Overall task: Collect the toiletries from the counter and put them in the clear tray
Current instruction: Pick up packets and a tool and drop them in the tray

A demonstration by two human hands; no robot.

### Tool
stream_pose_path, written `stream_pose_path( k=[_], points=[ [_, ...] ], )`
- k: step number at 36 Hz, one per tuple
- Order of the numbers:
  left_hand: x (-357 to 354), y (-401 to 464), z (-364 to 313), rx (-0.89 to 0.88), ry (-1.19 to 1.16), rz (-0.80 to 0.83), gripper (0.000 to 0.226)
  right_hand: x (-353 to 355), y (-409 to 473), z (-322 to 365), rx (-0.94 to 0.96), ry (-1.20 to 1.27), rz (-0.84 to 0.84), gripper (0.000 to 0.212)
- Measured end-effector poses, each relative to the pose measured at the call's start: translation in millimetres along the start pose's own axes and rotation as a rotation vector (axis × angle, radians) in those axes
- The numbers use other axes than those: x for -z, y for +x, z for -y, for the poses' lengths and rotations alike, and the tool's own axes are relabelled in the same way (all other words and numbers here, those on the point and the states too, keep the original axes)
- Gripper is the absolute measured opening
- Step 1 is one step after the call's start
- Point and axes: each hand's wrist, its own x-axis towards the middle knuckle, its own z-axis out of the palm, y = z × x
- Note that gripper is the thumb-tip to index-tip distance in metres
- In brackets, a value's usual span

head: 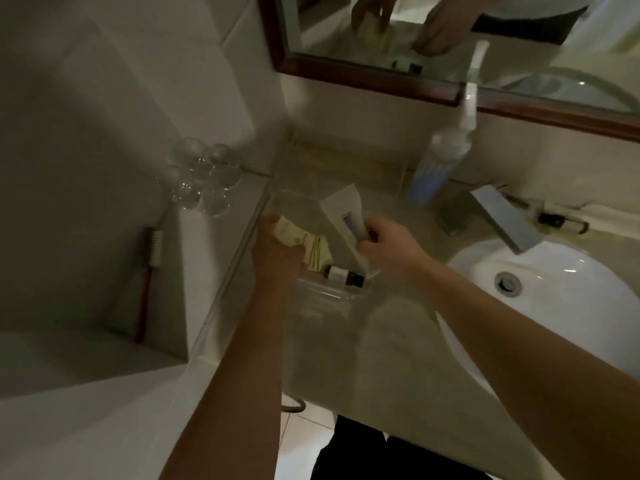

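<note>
Left hand (pixel 277 251) grasps a cream tube (pixel 294 233); right hand (pixel 384 240) grasps a white tube (pixel 341 206). Both are held over the clear tray (pixel 332 292) on the counter (pixel 391 358), where a small dark-capped bottle (pixel 343 275) lies beside the sink (pixel 554 282).

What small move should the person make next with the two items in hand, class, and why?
Probably lower both and let go into the clear tray. The left hand grips a cream tube and the right hand a white packet, both already over the tray, where a small dark-capped bottle lies.
</note>
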Motion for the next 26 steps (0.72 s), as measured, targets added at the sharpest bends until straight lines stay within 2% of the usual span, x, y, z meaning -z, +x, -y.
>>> stream_pose_path(
  k=[3, 6, 10, 13, 17, 21, 24, 26],
  points=[
    [-1, 15, 15, 0.035, 0.012, 0.021, 0.066, -18, 21, 5, -0.014, 0.007, 0.060, 0.027],
    [-3, 27, 23, 0.011, 0.095, 0.007, 0.053, -33, 41, 6, -0.074, 0.025, 0.103, 0.033],
    [-5, 40, 35, 0.096, 0.013, 0.052, 0.048, -51, 63, 6, -0.084, 0.006, 0.114, 0.018],
    [-6, 47, 37, 0.089, 0.067, 0.042, 0.043, -61, 71, 5, -0.102, -0.007, 0.110, 0.014],
    [-5, 55, 31, 0.006, 0.246, -0.010, 0.038, -71, 75, 4, -0.101, 0.017, 0.130, 0.018],
    [0, 61, 25, 0.011, 0.437, 0.026, 0.048, -75, 77, 6, -0.084, 0.012, 0.185, 0.019],
    [3, 61, 23, -0.003, 0.546, 0.046, 0.048, -70, 85, 3, -0.076, -0.035, 0.124, 0.006],
    [5, 62, 25, -0.024, 0.617, 0.047, 0.041, -68, 92, 0, -0.077, -0.045, 0.089, 0.014]
  ],
)
